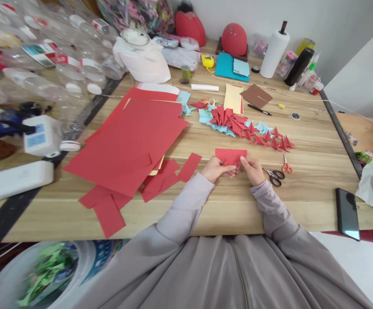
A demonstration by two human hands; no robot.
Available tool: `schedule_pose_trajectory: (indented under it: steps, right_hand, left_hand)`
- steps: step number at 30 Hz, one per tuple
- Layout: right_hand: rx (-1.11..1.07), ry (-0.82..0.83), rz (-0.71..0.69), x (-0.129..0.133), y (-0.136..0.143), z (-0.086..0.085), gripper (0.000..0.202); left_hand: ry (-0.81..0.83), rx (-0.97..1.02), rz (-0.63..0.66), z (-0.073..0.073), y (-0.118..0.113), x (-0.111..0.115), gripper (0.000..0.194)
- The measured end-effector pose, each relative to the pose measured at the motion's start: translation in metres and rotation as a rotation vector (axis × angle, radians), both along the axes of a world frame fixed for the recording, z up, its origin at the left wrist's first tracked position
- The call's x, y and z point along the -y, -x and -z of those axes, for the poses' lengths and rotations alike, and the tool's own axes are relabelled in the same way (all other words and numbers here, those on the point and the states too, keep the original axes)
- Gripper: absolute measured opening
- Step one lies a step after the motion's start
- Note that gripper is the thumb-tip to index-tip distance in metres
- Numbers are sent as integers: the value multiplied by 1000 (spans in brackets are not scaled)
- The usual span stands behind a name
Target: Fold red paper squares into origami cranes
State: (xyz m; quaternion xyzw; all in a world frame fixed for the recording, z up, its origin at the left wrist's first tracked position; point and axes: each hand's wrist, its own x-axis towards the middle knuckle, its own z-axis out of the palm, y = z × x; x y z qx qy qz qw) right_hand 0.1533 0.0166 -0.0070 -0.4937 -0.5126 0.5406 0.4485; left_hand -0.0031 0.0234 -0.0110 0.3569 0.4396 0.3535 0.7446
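Observation:
A small red sheet of paper (pixel 230 154), partly folded, lies on the wooden table (pixel 315 141) just in front of me. My left hand (pixel 216 168) pinches its near left edge and my right hand (pixel 252 170) pinches its near right edge, fingertips almost meeting in the middle. Beyond it runs a row of finished red and light blue folded paper cranes (pixel 238 124). Two pairs of scissors, one black-handled (pixel 274 176) and one orange-handled (pixel 286 165), lie just right of my right hand.
A stack of large red sheets (pixel 131 137) and cut red strips (pixel 109 210) covers the left side. Clear plastic bottles (pixel 60 56) crowd the far left. A black phone (pixel 347 213) lies near the right front edge. A paper towel roll (pixel 274 53), blue card and a pen stand at the back.

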Motion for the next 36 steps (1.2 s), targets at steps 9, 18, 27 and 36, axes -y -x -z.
schedule_pose_trajectory:
  steps: [9,18,27,36]
  right_hand:
    - [-22,-17,-33,1,2,2,36]
    - [-12,-8,6,0,2,13,34]
    - [-66,48,69,-2,1,7,39]
    - [-50,28,-8,0,5,6,36]
  left_hand:
    - [-19,25,-9,-5,0,2,43]
    - [-29,-3,-1,-5,-2,3,38]
    - [14,20,4,-2,0,1,23]
    - [7,11,5,-6,-2,2,25]
